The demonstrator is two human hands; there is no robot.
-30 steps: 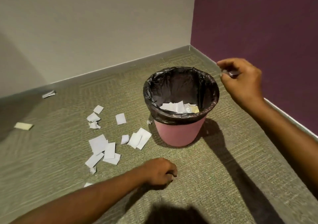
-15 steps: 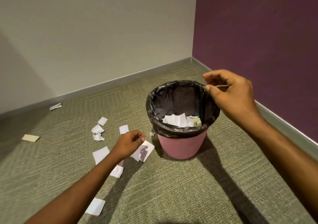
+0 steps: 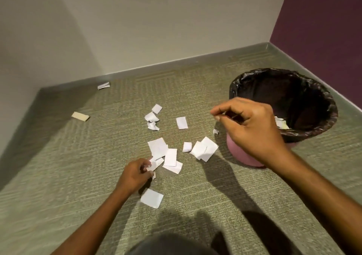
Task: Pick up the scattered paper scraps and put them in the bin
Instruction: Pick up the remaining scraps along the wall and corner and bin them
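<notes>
Now pinches with left hand (image 3: 137, 173) a scrap (image 3: 156, 163) on the floor left of the bin (image 3: 241, 156), and holds right hand (image 3: 250, 125), moved off the rim, curled with fingertips together, contents untellable.

I see a greenish ribbed carpet floor (image 3: 78, 176) running into a corner. White paper scraps (image 3: 170, 156) lie clustered mid-floor, some overlapping, with one square scrap (image 3: 151, 198) apart, nearer me. A beige slip (image 3: 80, 116) and a lone white scrap (image 3: 103, 85) lie out by the far wall, and the pink bin (image 3: 239, 154) stands to the right.
</notes>
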